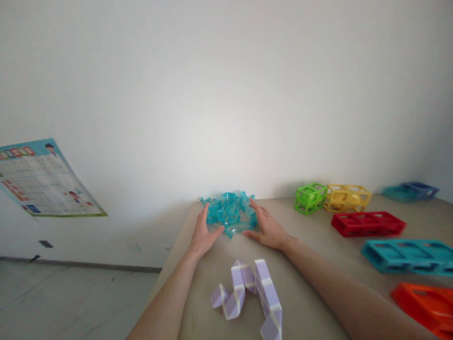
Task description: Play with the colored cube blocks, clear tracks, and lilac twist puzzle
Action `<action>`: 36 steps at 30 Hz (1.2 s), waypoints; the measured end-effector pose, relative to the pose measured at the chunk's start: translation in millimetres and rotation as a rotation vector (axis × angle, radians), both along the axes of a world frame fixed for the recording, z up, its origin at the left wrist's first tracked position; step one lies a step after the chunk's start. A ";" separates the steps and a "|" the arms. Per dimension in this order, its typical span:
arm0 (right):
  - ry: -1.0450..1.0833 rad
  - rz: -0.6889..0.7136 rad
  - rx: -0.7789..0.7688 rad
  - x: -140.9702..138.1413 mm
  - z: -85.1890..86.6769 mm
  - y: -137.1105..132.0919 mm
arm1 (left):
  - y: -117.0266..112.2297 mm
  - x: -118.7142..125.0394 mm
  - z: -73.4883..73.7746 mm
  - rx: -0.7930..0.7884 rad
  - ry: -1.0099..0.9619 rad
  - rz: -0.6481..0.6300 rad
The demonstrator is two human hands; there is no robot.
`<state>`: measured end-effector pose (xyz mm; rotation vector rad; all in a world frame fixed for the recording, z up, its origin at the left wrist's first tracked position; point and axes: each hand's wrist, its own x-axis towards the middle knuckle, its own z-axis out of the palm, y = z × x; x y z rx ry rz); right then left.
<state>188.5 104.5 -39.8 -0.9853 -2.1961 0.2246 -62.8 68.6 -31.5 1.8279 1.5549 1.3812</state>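
A heap of clear turquoise plastic pieces lies at the far left corner of the tan table. My left hand cups its left side, fingers curved against the pieces. On the other side, my right hand presses against the heap with fingers stretched along it. Both hands touch the heap; neither lifts it. A lilac and white folding snake toy lies nearer to me between my forearms.
Hollow block frames lie along the right: green, yellow, red, teal, orange, and blue ones at the back. A white wall stands close behind. A chart poster hangs at the left, floor below it.
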 end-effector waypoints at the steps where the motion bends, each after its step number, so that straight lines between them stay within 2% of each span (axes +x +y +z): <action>1: 0.002 -0.001 0.017 -0.1 2.0 -0.8 | 0.1 -0.3 -0.5 0.007 0.009 0.004; 5: 0.073 -0.081 0.135 2.4 13.6 -12.4 | 2.3 -2.5 -6.3 0.040 0.027 0.014; 7: 0.189 -0.180 0.182 5.5 18.5 -28.7 | 4.0 -3.4 -9.3 0.059 0.027 0.024; 9: 0.300 -0.229 0.151 8.8 21.3 -53.4 | 5.5 -3.9 -10.0 0.092 0.029 0.058; 10: 0.320 -0.202 0.081 10.1 22.0 -67.9 | 5.8 -4.1 -9.0 0.120 0.037 0.087; 12: 0.287 -0.051 -0.131 11.8 22.8 -96.4 | 4.4 -4.0 -4.0 0.214 0.070 0.167; 15: 0.131 0.130 -0.373 10.6 24.9 -125.0 | -5.4 -1.1 8.3 0.405 0.104 0.262; 16: 0.084 0.144 -0.419 9.3 25.9 -128.9 | -11.0 1.3 12.3 0.449 0.096 0.247; 18: 0.043 0.123 -0.489 6.1 28.2 -129.2 | -24.2 8.6 18.1 0.451 0.072 0.071; 21: 0.137 0.109 -0.607 2.7 30.2 -120.6 | -43.1 24.0 20.9 0.191 0.057 -0.330; 23: 0.264 0.150 -0.684 2.8 29.4 -115.1 | -50.7 33.7 20.1 -0.026 0.034 -0.508; 27: 0.492 0.220 -0.778 5.7 23.0 -109.9 | -52.5 42.3 14.8 -0.289 -0.090 -0.600; 32: 0.618 0.301 -0.767 6.0 18.1 -109.7 | -49.8 40.9 7.9 -0.589 -0.354 -0.752; 34: 0.635 0.341 -0.757 5.4 19.0 -110.3 | -50.9 42.5 9.3 -0.663 -0.461 -0.787; 36: 0.645 0.351 -0.753 4.8 20.4 -110.7 | -52.2 45.3 13.1 -0.665 -0.537 -0.787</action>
